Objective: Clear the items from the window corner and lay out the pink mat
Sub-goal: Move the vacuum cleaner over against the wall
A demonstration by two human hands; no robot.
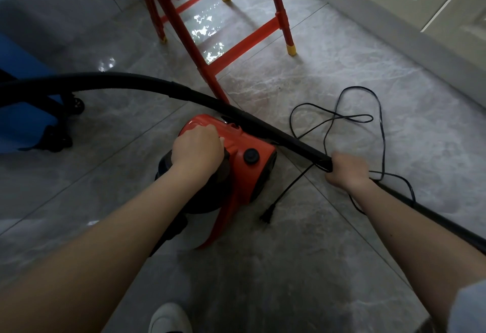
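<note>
Clearing underway: your left hand point(197, 148) grips the vacuum point(231, 154) handle, right hand point(347, 169) clenches its wand point(263, 125), cord point(342, 122) trailing beyond; no mat visible.

Small plastic vacuum cleaner point(238, 154) under the left hand point(197, 148) is bright red-orange with a black knob. Black rigid wand point(289, 136) and thin black power cord point(342, 119) by the right hand point(347, 172). Red plastic chair point(200, 17) has yellow feet, grey marbled floor tiles point(342, 69).

Bare forearms, pale sleeve point(470, 303), white shoe point(168, 318).
</note>
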